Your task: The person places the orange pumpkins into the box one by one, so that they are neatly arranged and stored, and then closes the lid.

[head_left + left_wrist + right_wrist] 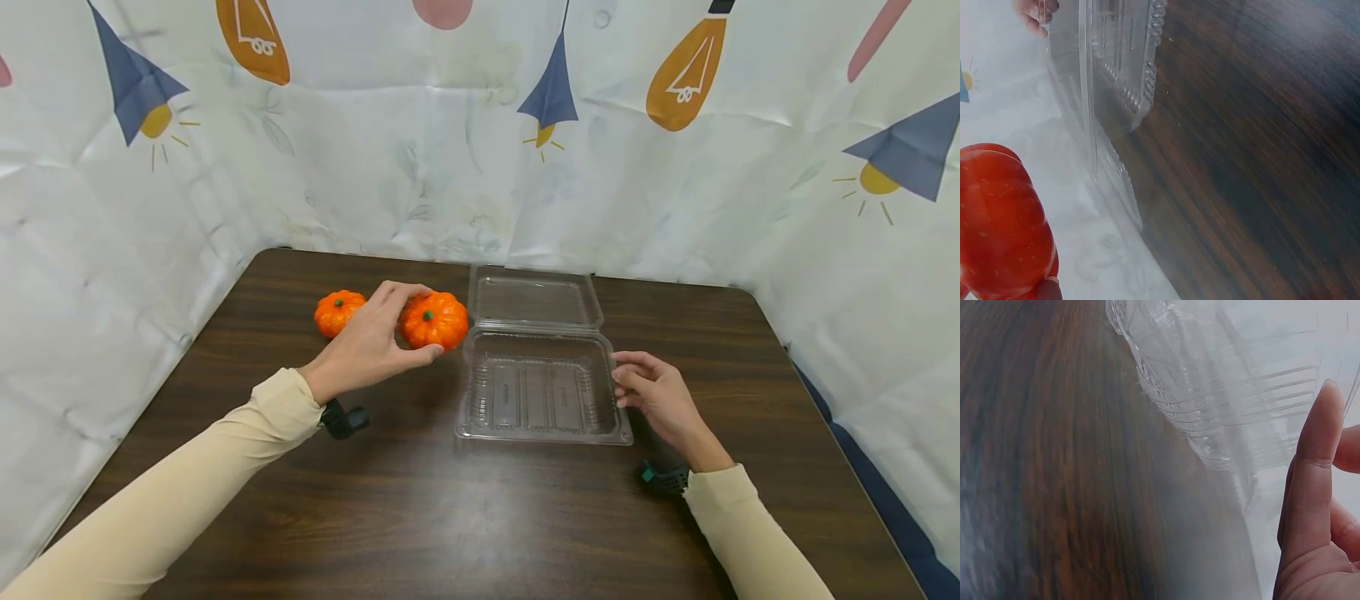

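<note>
My left hand [375,342] grips a small orange pumpkin [435,321] with a green stem, thumb and fingers spread around its sides. The same pumpkin [1004,222] fills the lower left of the left wrist view. Just right of it lies a clear plastic clamshell container [536,429], its lid [536,302] folded back flat. My right hand [656,396] pinches the container's right rim between thumb and fingers. In the right wrist view the thumb [1316,481] is raised beside the ribbed plastic wall [1210,419].
A second orange pumpkin [337,312] sits behind the left wrist, partly covered by the hand. The dark wooden table [480,525] ends at a hanging printed curtain [375,183] along the back and both sides.
</note>
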The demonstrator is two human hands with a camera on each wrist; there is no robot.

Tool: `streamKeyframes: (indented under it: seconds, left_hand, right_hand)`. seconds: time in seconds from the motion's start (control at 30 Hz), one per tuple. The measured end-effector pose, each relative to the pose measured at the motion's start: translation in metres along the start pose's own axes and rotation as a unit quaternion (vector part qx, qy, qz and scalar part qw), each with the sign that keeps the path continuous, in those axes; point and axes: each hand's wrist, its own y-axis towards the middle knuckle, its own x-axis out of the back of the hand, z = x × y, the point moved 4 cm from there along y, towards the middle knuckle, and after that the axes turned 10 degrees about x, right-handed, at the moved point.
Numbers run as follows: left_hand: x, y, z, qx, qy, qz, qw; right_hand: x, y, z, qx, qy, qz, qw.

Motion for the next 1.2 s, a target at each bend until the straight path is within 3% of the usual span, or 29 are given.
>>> streamKeyframes:
  seconds: [0.6, 1.2]
  left_hand:
    - [-0.019, 0.009, -0.024, -0.025, -0.015, 0.035, 0.9990]
    - [-0.043, 0.017, -0.037, -0.055, -0.035, 0.064, 0.9958]
  right_hand:
    - [-0.018, 0.003, 0.000, 0.012, 0.013, 0.005, 0.9998]
    - [-0.028, 0.001, -0.007, 0.002, 0.013, -0.001, 0.9999]
